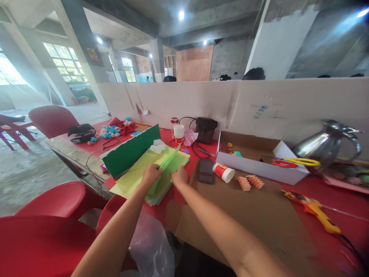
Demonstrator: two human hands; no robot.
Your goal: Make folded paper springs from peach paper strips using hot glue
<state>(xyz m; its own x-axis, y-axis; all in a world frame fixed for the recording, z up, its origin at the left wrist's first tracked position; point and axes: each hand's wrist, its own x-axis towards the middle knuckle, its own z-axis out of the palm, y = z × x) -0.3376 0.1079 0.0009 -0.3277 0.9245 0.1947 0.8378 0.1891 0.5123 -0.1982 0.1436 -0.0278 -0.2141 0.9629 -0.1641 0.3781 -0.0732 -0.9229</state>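
Note:
A stack of yellow and green paper sheets [131, 179] lies on the red table in front of a raised dark green panel [131, 152]. My left hand [151, 175] is closed on light green paper [170, 159] whose edge stands up from the stack. At the right side of the same paper, my right hand [179, 176] has its fingers bent down against the sheets; its fingertips are partly hidden. Crumpled white paper [157, 147] sits on the stack behind my hands.
Brown cardboard [230, 215] covers the table at right, with a phone [206, 170], a tipped cup [224, 173] and folded orange pieces. Beyond are a white box [259, 169], scissors, a metal jug [325, 142] and a yellow glue gun [319, 215]. Red chairs stand at left.

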